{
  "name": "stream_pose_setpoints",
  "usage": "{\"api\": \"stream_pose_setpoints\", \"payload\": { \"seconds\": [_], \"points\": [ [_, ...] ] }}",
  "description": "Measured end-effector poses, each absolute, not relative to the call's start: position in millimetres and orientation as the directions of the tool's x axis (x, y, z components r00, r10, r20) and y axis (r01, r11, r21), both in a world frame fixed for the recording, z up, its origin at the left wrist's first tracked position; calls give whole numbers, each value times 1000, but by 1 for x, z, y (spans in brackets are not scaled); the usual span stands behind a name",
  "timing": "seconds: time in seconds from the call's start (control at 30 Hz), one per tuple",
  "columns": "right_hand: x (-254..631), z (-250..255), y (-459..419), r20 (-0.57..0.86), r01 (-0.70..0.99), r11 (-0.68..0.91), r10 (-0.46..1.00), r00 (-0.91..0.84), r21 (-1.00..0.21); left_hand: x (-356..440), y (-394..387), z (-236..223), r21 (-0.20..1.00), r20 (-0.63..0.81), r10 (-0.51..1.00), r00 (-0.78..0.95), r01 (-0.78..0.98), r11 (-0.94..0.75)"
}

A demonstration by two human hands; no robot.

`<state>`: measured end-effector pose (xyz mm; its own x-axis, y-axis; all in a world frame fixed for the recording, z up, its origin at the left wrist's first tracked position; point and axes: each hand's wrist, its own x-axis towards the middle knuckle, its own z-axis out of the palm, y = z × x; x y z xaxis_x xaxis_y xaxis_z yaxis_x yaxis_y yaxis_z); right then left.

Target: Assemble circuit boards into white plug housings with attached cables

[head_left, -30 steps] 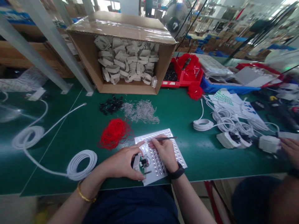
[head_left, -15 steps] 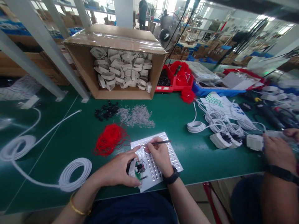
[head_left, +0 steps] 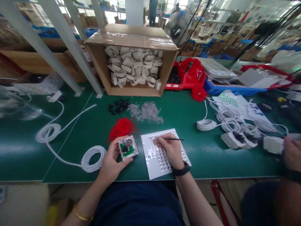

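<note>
The left hand (head_left: 114,164) gripped the circuit-board housing (head_left: 128,148) from its left side. The right hand (head_left: 173,150) pinched a rod (head_left: 177,139) near the dotted sheet's (head_left: 147,149) far edge.

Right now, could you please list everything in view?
table: one, green, foreground
box: one, brown, rear
casings: many, white, inside box
bins: two, red, beside box
tray: one, blue, beside bins
bits: many, black, before box
pins: many, silvery, beside bits
sheet: one, white, front
device: one, white-green, beside sheet
rod: one, dark, over sheet
strands: many, red, behind device
coils: several, white, both sides
coworker's hand: one, right
left grip: one, on device
right grip: one, on rod
</note>
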<state>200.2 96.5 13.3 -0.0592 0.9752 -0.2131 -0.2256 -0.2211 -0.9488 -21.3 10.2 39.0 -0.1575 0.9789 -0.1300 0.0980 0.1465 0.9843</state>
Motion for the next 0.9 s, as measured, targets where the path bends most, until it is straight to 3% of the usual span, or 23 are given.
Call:
{"api": "stream_pose_setpoints", "payload": {
  "seconds": [0.13,0.37,0.57,0.9],
  "points": [
    [204,24,93,-267,-400,-251,964,-16,-882,-10,15,30,991,-96,981,-170,80,111],
    [168,51,53,-430,-544,-480,874,-228,-688,-2,15,21,998,-49,993,-103,33,53],
    [144,52,39,-323,-535,-329,940,-109,-778,-1,14,22,999,-34,994,-100,21,36],
    [143,51,37,-310,-462,-287,950,-27,-839,-2,14,22,999,-35,995,-89,34,38]
  ]
}}
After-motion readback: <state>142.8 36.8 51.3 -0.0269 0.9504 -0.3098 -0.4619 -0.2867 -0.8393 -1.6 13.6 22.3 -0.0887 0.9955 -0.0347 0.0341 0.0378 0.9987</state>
